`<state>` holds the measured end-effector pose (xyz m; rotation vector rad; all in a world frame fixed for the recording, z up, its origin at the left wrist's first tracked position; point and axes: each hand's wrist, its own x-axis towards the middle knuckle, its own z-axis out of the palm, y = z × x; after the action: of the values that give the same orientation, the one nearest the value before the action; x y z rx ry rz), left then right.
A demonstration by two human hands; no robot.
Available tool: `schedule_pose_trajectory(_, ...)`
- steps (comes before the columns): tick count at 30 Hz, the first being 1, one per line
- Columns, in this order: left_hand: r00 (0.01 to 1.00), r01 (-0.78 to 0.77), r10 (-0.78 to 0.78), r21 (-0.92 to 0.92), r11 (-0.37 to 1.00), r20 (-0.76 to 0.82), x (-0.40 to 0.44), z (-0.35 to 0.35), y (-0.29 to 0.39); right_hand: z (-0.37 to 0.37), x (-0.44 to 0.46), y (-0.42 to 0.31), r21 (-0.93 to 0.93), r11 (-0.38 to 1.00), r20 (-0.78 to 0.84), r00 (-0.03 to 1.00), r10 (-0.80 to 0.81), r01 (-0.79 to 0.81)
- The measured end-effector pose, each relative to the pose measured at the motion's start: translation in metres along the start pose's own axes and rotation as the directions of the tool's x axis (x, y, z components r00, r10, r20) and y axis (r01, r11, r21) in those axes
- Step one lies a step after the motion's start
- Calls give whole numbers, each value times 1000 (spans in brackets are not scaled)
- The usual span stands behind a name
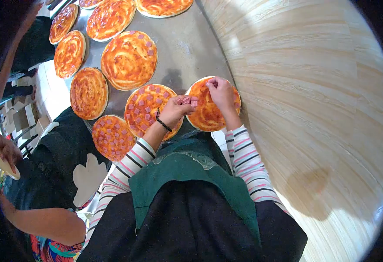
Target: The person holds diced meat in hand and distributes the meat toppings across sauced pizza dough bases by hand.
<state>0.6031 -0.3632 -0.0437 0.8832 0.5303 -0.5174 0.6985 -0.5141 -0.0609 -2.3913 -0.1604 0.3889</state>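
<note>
My left hand (174, 112), with a black beaded bracelet at the wrist, is closed around diced ham (188, 101); several pink cubes show at its fingertips. It hovers between two pizzas. Under my right hand (221, 97) lies a sauced pizza (203, 118) with a few ham cubes near its right edge. The right fingers are pinched together above it, and anything between them is hidden. To the left, one pizza (144, 105) is dotted with ham cubes, and so is a smaller-looking pizza (112, 139) at the table's near edge.
More sauced pizzas stand on the metal table (178, 48), including one with ham cubes along its upper edge (129, 61). A wood-patterned wall (305, 105) borders the table on the right. At left, another person's arm (47, 225) and a hand holding a pale disc (1, 161) are close.
</note>
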Motion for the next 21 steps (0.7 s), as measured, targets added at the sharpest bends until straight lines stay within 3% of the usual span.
schedule_pose_trajectory(1, 1000, -3, 3, -1, 1000, -8, -1, 1, 1, -1, 2, -2, -121, 991, -23, 998, -66, 63)
schedule_pose_trajectory(2, 1000, -11, 11, 1, 1000, -19, -2, 2, 3, -1, 1, -2, -117, 991, -17, 997, -70, 68)
schedule_pose_trajectory(4, 999, -24, 24, 3, 1000, -35, -5, 1, 4, -2, -3, -2, -35, 997, -80, 994, -73, 70)
schedule_pose_trajectory(6, 1000, -7, 7, 65, 998, -3, -7, -1, 5, -10, -19, -13, 67, 982, -58, 983, -172, 175)
schedule_pose_trajectory(8, 999, -14, 11, 95, 995, 31, -7, -3, 3, -14, -38, -23, 356, 932, 285, 942, -176, 67)
schedule_pose_trajectory(10, 997, -24, 15, 128, 991, 69, -6, -3, 0, -15, -46, -22, 385, 922, 319, 932, -171, 38)
schedule_pose_trajectory(12, 996, -20, 12, 93, 996, 91, -9, 0, -1, -17, -47, -21, 417, 909, 359, 918, -168, 3)
schedule_pose_trajectory(14, 999, 13, -15, 37, 999, 40, -13, 4, -3, -20, -48, -18, 534, 827, 491, 861, -133, -176)
schedule_pose_trajectory(21, 993, 115, -111, -242, 963, 30, -12, 1, -21, -17, -58, -26, 432, 900, 420, 897, -140, -62)
